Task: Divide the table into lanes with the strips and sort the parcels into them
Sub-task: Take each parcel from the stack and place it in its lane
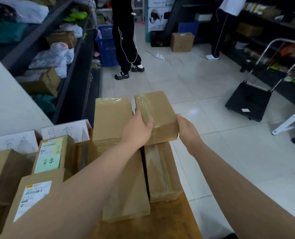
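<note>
We hold the taped parcel (156,116) between us: our left hand (137,130) grips its left side, our right hand (188,130) its right. Just left of that parcel stands a plain box (112,118). Nearer us lie two long parcels (127,187), with labelled boxes (48,154) farther left.

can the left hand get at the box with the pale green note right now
Probably not yet: the left hand grips the tape-wrapped brown cardboard parcel with the right hand. Once freed, likely yes; the brown cardboard box with the pale green note sits uncovered beside the left forearm.
</note>
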